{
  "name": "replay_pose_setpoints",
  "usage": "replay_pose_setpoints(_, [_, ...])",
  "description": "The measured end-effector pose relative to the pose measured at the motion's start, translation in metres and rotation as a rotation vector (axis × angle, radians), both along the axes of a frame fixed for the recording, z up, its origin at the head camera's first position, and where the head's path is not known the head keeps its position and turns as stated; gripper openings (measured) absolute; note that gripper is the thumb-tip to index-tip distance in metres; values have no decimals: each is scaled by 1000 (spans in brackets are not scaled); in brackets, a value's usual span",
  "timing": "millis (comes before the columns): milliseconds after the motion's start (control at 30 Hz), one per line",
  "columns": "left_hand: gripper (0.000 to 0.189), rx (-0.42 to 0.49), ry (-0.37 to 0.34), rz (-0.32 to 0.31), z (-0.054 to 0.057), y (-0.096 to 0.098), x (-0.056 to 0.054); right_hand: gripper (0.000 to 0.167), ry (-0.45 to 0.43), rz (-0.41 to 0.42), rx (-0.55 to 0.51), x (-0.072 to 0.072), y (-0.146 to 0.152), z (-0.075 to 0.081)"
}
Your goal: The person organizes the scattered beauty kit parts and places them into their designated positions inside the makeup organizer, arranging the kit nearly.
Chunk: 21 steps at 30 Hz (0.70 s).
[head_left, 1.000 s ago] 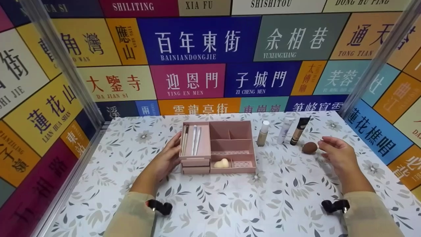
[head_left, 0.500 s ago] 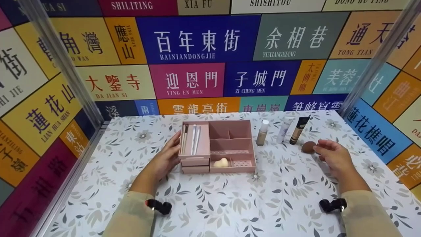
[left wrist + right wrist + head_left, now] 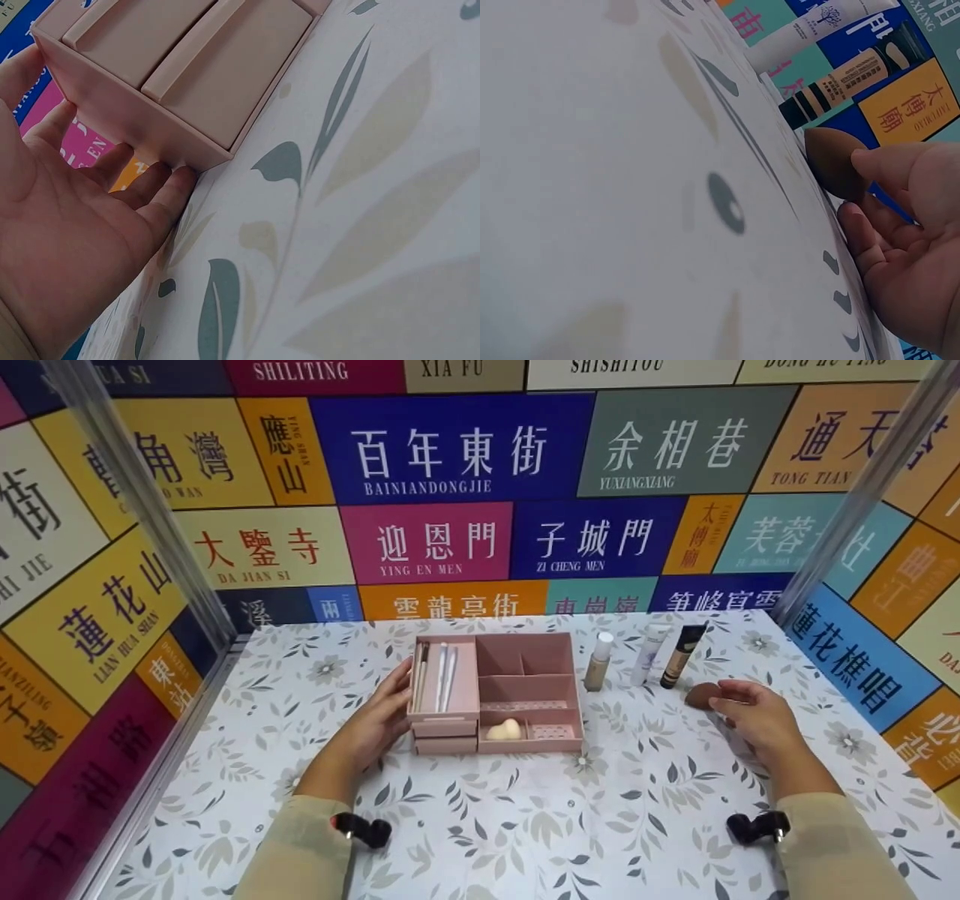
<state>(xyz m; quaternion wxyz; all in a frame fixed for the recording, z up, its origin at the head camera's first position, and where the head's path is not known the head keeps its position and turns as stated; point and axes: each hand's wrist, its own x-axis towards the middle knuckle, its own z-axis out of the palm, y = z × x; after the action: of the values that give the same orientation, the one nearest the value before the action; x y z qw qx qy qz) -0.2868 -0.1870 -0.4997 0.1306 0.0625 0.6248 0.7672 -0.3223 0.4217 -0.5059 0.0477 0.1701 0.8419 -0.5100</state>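
Note:
My right hand [image 3: 759,721] pinches a brown, egg-shaped makeup sponge [image 3: 701,696] by its blunt end. In the right wrist view the thumb lies on the near side of the sponge [image 3: 832,159], with fingers partly hidden behind it. At the pink makeup organizer [image 3: 526,687], my left hand [image 3: 377,721] touches the left side wall with loosely bent fingers. The left wrist view shows those fingertips [image 3: 178,182] against the wall, beside two drawer fronts. A cream, rounded sponge [image 3: 504,731] sits in the organizer's front compartment, and several slim brushes or pens [image 3: 446,679] lie on its left top.
Right of the organizer stand a small white-capped bottle [image 3: 598,664], a white tube [image 3: 647,658] and a black-and-beige tube [image 3: 682,658]. The leaf-patterned table [image 3: 525,825] meets a colourful sign wall [image 3: 450,450] at the back, with clear posts [image 3: 847,502] at its corners.
My right hand has moved slightly left onto the brown makeup sponge and now grips it; the sponge has tilted a little. My left hand stays at the organizer.

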Motion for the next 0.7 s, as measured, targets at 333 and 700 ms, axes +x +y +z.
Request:
replay_pose_setpoints(333, [65,-7,-11,-5,1,0,0,73,5,-3,19,2,-3,2])
replay_pose_setpoints(700, [65,-26,-16,-3,0,0,-1,72,94,13,-97,7,-10,7])
